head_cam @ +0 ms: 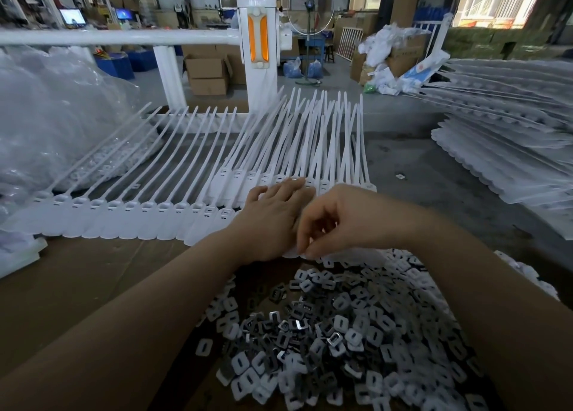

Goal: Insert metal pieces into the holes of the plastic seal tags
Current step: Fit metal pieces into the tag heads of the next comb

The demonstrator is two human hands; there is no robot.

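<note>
Your white seal tags (173, 215) lie in a row across mid-frame, flat heads toward you, long tails pointing away to the upper right. Your left hand (273, 215) presses flat on them, fingers straight. Your right hand (344, 218) pinches something small, hidden. Metal pieces (335, 336) heap on the bench (77, 286) at lower centre.

Workshop floor (387, 150) (grey), cardboard boxes (207, 75)
</note>
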